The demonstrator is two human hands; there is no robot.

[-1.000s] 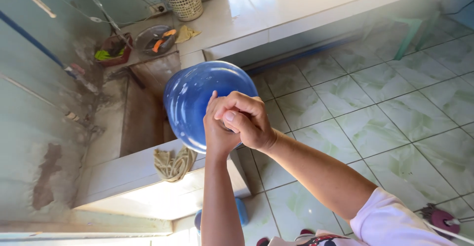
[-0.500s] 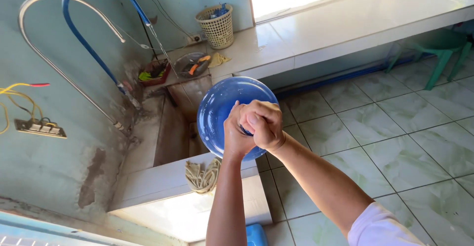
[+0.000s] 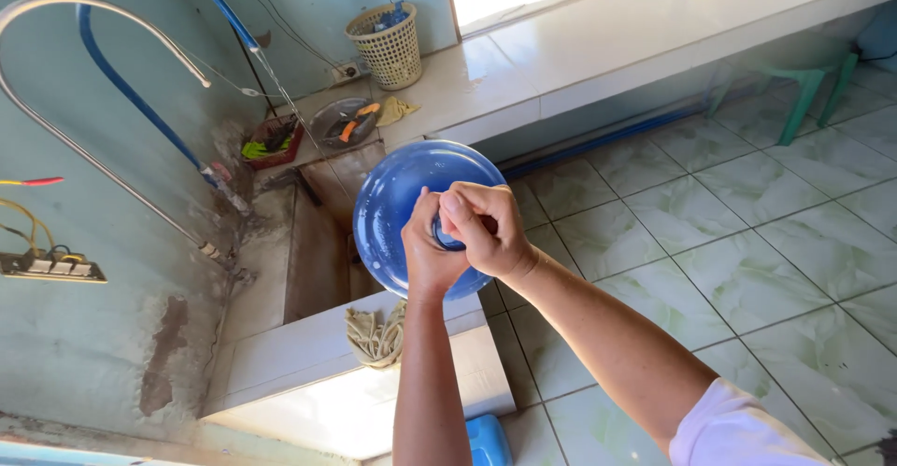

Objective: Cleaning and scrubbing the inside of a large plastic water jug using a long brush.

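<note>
1. Nearest, at the lower edge, a small blue plastic object (image 3: 488, 440) is seen on the floor below the forearms; its kind cannot be told.
2. Just above, the left hand (image 3: 428, 256) is closed around the neck of a large round blue translucent plastic water bottle (image 3: 402, 204), and the right hand (image 3: 486, 228) is clenched over the mouth of the same bottle, where a dark blue cap (image 3: 445, 236) is partly visible between the fingers. Whether the cap is seated, loose or being turned cannot be told.
3. The bottle is held tilted in the air, neck toward the wearer, above the near corner of a white tiled ledge (image 3: 308, 354) on which a bundle of beige rope (image 3: 376, 335) is laid.
4. The work is judged to be at the mouth of the bottle: the grip is made with both hands, and the bottle is not yet set down on any surface. No water is seen running.
5. Beyond the bottle, a deep stained concrete basin (image 3: 313, 251) is set against the wall, with a curved blue hose (image 3: 140, 73) and a bent grey metal pipe (image 3: 93, 157) above it.
6. Farther, a round metal dish (image 3: 341, 122), a red tray (image 3: 269, 141) and a woven cream plastic basket (image 3: 386, 47) stand on the white tiled counter (image 3: 579, 64).
7. Farthest right, a green plastic stool (image 3: 805, 87) stands on the pale green floor tiles (image 3: 747, 223).
</note>
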